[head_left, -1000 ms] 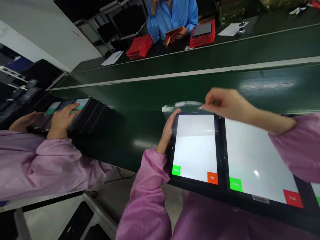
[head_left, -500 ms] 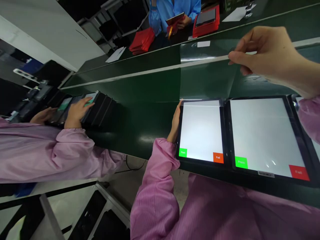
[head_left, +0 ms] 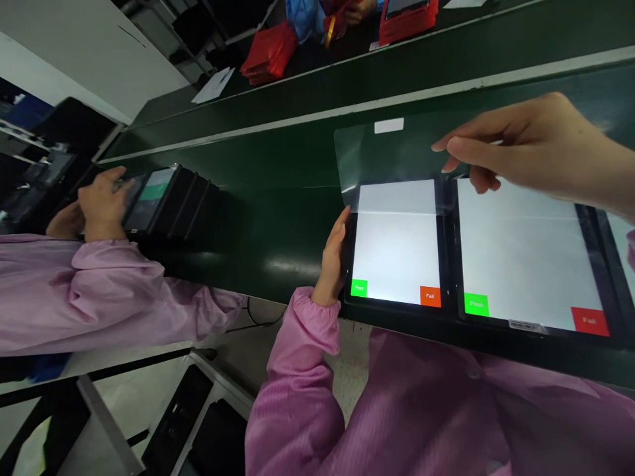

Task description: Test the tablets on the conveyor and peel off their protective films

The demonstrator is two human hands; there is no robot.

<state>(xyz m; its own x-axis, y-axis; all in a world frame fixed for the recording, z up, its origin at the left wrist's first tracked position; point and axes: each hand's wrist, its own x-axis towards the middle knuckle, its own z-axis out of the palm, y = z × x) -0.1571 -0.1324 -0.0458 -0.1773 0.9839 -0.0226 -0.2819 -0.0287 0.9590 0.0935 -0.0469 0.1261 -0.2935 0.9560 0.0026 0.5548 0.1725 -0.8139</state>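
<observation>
My left hand [head_left: 333, 261] grips the left edge of a tablet [head_left: 397, 241] lying on the green bench. Its screen is white, with a green "Pass" box and a red "Fail" box at the bottom. A clear plastic film [head_left: 364, 155] with a white label [head_left: 389, 125] covers the tablet's top edge and reaches onto the bench behind it. Above the film's right part hovers my right hand [head_left: 520, 145], fingers apart, apparently holding nothing. Under that hand lies a second, larger-looking tablet [head_left: 528, 258] with the same white screen and boxes.
Part of another lit tablet [head_left: 620, 251] shows at the right edge. On the left, a co-worker's hands [head_left: 102, 201] touch a row of upright dark devices [head_left: 186, 201]. Across the bench are red pouches [head_left: 270, 53], white papers [head_left: 214, 86] and a person in blue sleeves [head_left: 305, 18].
My right hand has let go of the film and moved slightly down. The film has come down over the tablet's top. My left hand stays at the tablet's edge; the view has shifted.
</observation>
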